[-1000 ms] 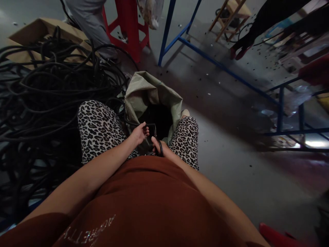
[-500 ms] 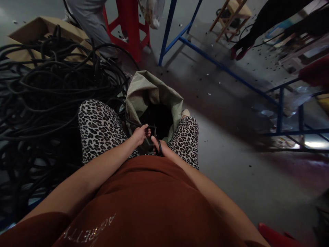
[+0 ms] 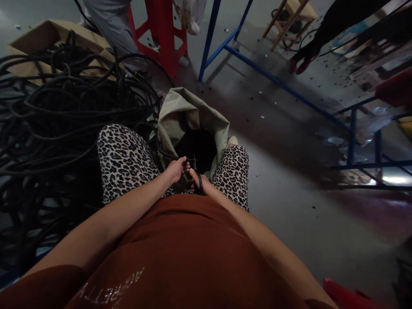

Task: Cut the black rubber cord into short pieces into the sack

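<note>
Just above the sack [image 3: 180, 116], left hand [image 3: 175, 168] pinching black cable [image 3: 188, 160], right hand [image 3: 198, 182] gripping scissors [image 3: 197, 174], blades pointing away.

Matt black rubbery cable pile [image 3: 58, 116], woven plastic sack [image 3: 188, 116] (dull green), smooth blue-painted metal frame [image 3: 277, 83]

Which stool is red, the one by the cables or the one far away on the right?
The red stool stands at the top beside the black cable pile. The other stool, top right, is bare wood.
</note>
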`<state>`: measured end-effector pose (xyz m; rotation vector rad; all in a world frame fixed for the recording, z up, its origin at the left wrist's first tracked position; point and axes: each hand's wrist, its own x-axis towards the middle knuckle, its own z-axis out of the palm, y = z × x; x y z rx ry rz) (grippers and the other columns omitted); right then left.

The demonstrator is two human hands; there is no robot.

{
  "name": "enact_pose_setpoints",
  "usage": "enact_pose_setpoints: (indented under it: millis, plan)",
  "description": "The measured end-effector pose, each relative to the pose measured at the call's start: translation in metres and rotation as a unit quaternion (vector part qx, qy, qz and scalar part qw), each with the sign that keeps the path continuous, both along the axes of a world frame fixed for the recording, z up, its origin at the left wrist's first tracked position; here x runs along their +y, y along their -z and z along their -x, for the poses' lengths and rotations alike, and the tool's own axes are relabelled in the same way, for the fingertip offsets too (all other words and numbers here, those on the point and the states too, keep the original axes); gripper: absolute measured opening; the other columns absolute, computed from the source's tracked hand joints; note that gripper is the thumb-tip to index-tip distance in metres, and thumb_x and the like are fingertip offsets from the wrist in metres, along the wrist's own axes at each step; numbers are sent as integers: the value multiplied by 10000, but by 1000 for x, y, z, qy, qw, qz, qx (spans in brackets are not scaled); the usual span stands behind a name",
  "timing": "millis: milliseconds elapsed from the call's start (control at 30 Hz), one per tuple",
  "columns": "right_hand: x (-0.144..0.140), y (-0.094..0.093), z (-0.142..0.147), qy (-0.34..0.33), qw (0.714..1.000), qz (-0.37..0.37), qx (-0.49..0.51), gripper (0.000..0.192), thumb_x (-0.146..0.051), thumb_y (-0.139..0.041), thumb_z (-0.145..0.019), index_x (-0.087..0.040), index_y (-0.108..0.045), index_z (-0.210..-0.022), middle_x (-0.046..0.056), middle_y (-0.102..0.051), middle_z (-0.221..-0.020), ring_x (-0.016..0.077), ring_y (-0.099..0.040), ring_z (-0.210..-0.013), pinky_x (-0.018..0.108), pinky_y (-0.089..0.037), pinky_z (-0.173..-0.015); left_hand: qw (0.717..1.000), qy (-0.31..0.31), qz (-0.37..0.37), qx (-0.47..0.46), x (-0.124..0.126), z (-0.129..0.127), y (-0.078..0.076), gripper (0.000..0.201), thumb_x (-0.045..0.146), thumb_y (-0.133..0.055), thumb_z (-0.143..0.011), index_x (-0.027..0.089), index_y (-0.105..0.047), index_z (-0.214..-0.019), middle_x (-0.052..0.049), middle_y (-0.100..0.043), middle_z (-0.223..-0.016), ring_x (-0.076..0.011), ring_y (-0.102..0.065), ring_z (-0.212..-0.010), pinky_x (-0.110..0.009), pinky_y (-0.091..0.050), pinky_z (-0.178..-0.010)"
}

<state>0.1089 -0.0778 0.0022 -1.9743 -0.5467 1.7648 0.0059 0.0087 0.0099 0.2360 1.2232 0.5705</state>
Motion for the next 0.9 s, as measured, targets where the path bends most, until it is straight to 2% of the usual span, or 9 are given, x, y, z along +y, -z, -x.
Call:
enact_pose_setpoints:
  millis: [200,333,433,600,900]
  plan:
    - [0,2,0,4,1000,-23,6,536,-616,-471,-857,-132,-630,-1024,18,-552,-577,119,-529,-432,220,-459,-402,1000,-5,13,-11,-2,0,3,124,204,-587,-830,134,-556,-732,-52,-613,-607,-118,-575,-476,-220,-457,-478]
    - [0,7,-1,-5,1000,-10,-8,556,-653,-482,-826,-125,-630,-915,29,-552,-574,124,-530,-421,227,-452,-389,1000,-3,0,-8,-2,0,4,136,204,-557,-849,131,-542,-735,-56,-617,-620,-133,-608,-522,-227,-465,-507]
    - [1,4,-1,-14,1000,7,-8,568,-672,-457,-827,-126,-614,-838,35,-550,-564,127,-530,-399,234,-441,-379,1000,-2,-7,-9,-3,-1,4,140,190,-532,-862,129,-534,-737,-56,-613,-611,-147,-628,-548,-236,-474,-524]
    - [2,-5,0,-14,1000,16,-17,565,-667,-439,-842,-126,-600,-811,36,-550,-553,128,-532,-389,230,-430,-375,1000,-11,1,-12,-3,-2,5,118,177,-567,-839,124,-536,-737,-55,-611,-602,-151,-625,-530,-243,-483,-520]
    - [1,-7,-1,-12,1000,-4,-19,581,-687,-462,-817,-127,-599,-745,26,-527,-464,144,-527,-350,223,-403,-324,1000,-3,-2,-27,-3,-1,7,118,188,-551,-853,127,-532,-755,-55,-609,-620,-151,-631,-565,-241,-493,-517]
